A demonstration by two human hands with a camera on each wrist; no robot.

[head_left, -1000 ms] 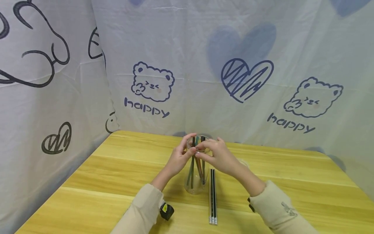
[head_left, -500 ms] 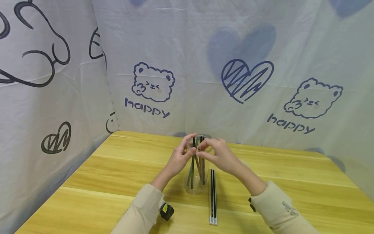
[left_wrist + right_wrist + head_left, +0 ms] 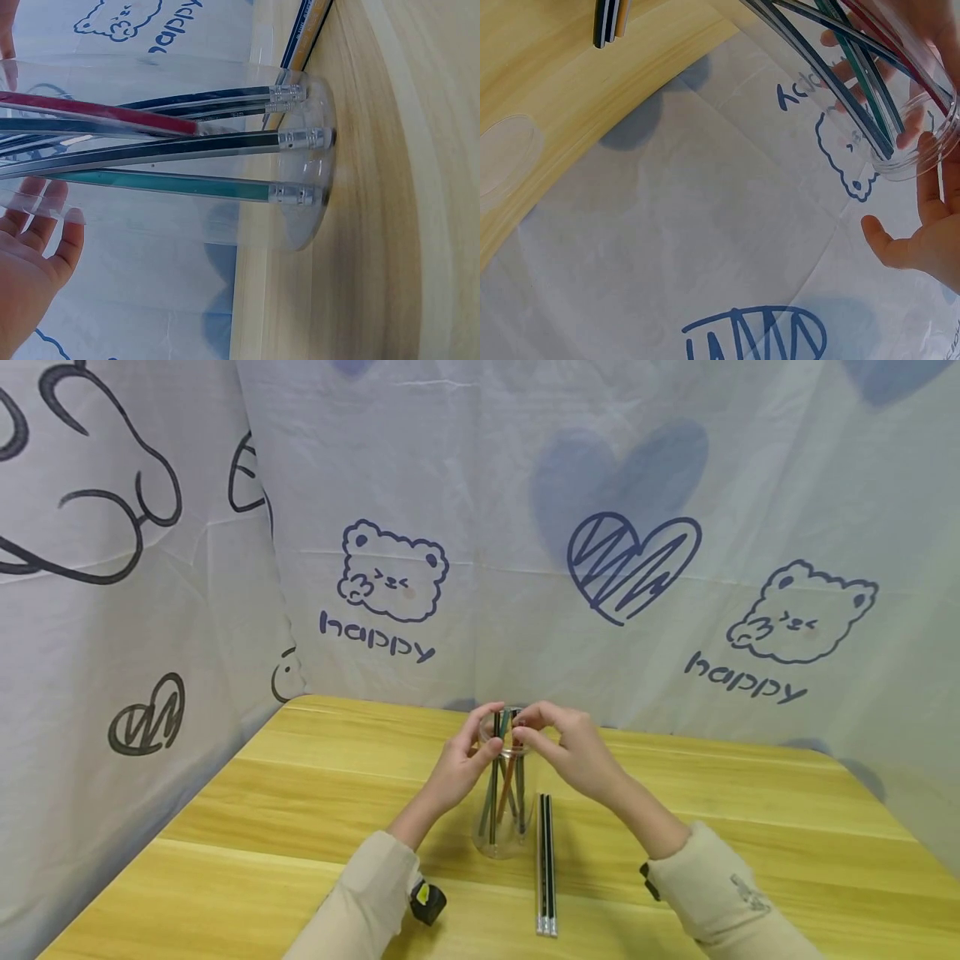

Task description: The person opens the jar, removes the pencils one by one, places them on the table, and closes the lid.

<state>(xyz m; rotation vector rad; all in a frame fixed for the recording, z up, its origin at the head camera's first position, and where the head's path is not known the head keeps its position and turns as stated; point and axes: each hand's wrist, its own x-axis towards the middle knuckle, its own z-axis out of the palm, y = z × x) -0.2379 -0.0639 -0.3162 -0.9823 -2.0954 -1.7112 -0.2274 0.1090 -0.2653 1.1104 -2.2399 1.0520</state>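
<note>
A tall clear jar [image 3: 501, 850] stands upright on the table with several pencils in it. My left hand [image 3: 457, 766] holds the jar around its neck, fingers behind and thumb in front. At the mouth, my right hand [image 3: 576, 753] pinches the upper part of a red pencil [image 3: 112, 114]. The red pencil slants inside the jar, and its lower end is off the bottom in the left wrist view. Beside it, dark pencils and a green pencil [image 3: 180, 182] rest with their metal ferrules at the jar's base. The red pencil's top is hidden by my right fingers.
Right of the jar, several dark striped pencils [image 3: 547, 868] lie side by side on the wooden table [image 3: 300, 827]. A clear round disc [image 3: 510, 157], like a lid, lies near the table's back edge. A printed cloth [image 3: 517, 610] hangs behind.
My right hand has shifted slightly right and up at the jar's mouth. The red pencil's lower part has swung left inside the jar. My left hand and the loose pencils stay put.
</note>
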